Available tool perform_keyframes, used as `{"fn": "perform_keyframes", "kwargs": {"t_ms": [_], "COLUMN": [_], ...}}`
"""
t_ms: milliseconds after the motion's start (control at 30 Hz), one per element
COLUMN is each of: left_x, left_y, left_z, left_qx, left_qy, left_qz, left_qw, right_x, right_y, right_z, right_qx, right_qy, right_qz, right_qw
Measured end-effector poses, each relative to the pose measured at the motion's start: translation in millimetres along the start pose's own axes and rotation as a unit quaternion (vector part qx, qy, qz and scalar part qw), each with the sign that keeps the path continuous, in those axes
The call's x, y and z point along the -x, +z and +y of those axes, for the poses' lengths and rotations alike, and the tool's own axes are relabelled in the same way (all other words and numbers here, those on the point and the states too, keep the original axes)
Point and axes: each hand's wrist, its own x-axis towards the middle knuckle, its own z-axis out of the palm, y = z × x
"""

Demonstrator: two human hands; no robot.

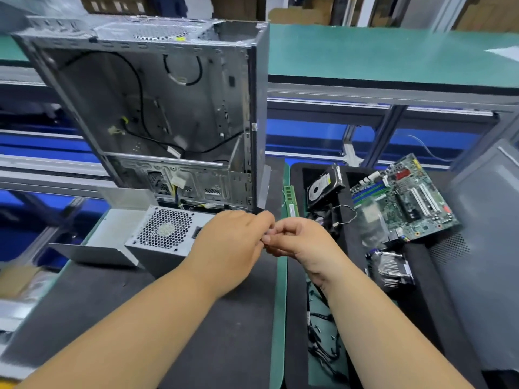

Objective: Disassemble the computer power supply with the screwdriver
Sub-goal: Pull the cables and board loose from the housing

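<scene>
Both curled hands, left hand (233, 245) and right hand (297, 240), meet fingertip-to-fingertip just right of the power supply (163, 234), pinching something unseen.

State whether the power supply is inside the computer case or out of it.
Out. The power supply sits on the black mat in front of the open computer case, though wires run from it into the case.

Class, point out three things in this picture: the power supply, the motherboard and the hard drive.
power supply (164, 230): head view, on its honeycomb fan grille.
motherboard (404, 197): head view, on the middle of the green board.
hard drive (323, 186): head view, on its labelled top face.
</scene>
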Motion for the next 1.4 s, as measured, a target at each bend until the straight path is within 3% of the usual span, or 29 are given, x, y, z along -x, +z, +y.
{"fn": "perform_keyframes", "kwargs": {"t_ms": [100,167,267,333,433,800,933,1033,1200,1400], "left_x": [-3,-3,1,5,14,43,49,52,55,55], "left_y": [-1,-2,-5,-8,-12,-22,-19,-18,-20,-31], "left_z": [-8,-14,-28,-39,-57,-119,-141,-156,-178,-190], "left_qx": [0.007,0.025,0.057,0.073,0.091,0.106,0.184,0.271,0.336,0.426], "left_qy": [0.000,-0.015,-0.048,-0.080,-0.127,-0.272,-0.400,-0.468,-0.471,-0.404], "left_qz": [-0.004,-0.006,0.018,0.028,0.037,0.062,0.024,-0.051,-0.108,-0.127], "left_qw": [1.000,1.000,0.997,0.994,0.987,0.954,0.898,0.840,0.809,0.799], "right_x": [-8,-18,-38,-49,-57,-64,-59,-54,-51,-47], "right_y": [0,0,0,3,6,17,21,30,63,95], "right_z": [-1,6,28,46,68,82,74,56,4,-20], "right_qx": [0.015,0.091,0.319,0.412,0.464,0.404,0.400,0.330,0.113,0.266], "right_qy": [-0.008,-0.011,0.012,0.017,0.022,0.041,0.043,0.017,0.062,0.061], "right_qz": [0.008,0.052,0.133,0.110,0.086,0.121,0.152,0.176,0.087,0.083], "right_qw": [1.000,0.994,0.938,0.905,0.881,0.906,0.903,0.928,0.988,0.958]}}
